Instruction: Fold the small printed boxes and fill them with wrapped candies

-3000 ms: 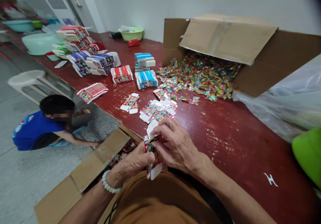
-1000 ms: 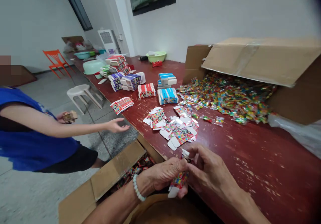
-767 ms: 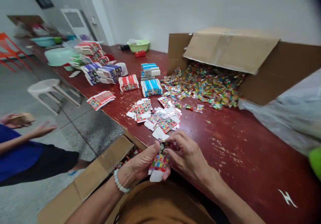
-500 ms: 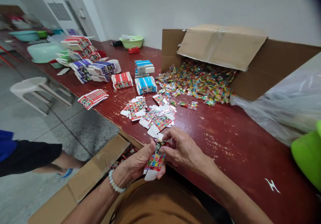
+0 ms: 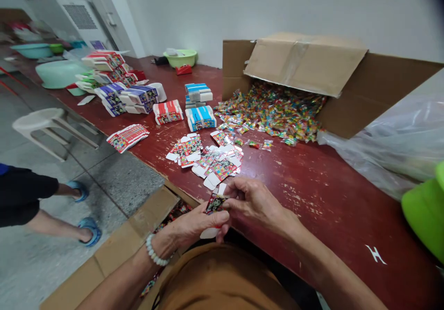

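Note:
My left hand (image 5: 194, 223) is closed around a small printed candy box (image 5: 215, 203), thumb lying across its front. White flaps stick out at both ends of the box. With thumb and fingers pinched, my right hand (image 5: 256, 202) grips the box's upper right edge, by the top flap. Just beyond my hands lies a loose pile of similar flat cartons (image 5: 222, 165), with a smaller pile (image 5: 189, 148) to its left. Wrapped candies (image 5: 277, 115) spill from a big cardboard box (image 5: 308, 65) lying on its side at the back.
Stacked bundles of cartons, red (image 5: 168, 112), blue (image 5: 201, 118) and purple (image 5: 140, 98), stand on the red table (image 5: 298, 185). An open carton (image 5: 138, 231) sits below the table's edge. A person in blue sandals (image 5: 90, 230) is at left, near a white stool (image 5: 41, 118).
My left thumb has slid up and across the box, which is now tilted and more covered by my fingers. At left, the person's legs have moved, and both sandals now show.

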Demonstrator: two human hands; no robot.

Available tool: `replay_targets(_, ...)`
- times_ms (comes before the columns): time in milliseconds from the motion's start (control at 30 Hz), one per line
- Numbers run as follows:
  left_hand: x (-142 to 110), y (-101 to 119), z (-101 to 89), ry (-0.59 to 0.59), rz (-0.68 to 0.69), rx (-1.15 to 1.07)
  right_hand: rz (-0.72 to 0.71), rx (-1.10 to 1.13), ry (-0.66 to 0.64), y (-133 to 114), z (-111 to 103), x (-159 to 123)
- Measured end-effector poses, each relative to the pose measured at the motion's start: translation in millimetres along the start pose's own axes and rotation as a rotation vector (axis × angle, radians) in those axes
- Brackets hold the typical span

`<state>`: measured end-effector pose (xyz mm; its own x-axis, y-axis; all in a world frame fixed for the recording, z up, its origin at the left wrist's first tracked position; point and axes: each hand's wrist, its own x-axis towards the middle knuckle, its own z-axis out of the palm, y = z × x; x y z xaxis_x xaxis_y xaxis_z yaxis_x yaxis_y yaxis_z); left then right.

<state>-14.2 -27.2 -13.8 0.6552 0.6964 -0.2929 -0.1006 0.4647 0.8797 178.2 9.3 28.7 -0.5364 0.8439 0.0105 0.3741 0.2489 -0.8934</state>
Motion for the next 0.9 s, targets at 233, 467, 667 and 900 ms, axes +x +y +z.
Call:
replay_targets(233,-8,5,-0.8,-0.126,-0.067,0.095,-0.031,0.057,-0.031,1,-1,-1)
replay_targets(467,-19,16,11.6,-0.028,-0.013,0.152,-0.12,-0.078,0.072,-6,-1,-4)
replay_targets(667,-15,9,14.6,0.002,0.012,0.16,-0.131,-0.067,0.001,-4,-10,-4)
replay_targets(900,-13,2,5.8,-0.216,-0.099,-0.236,-0.103,0.255,-0.008,10,-5,-1)
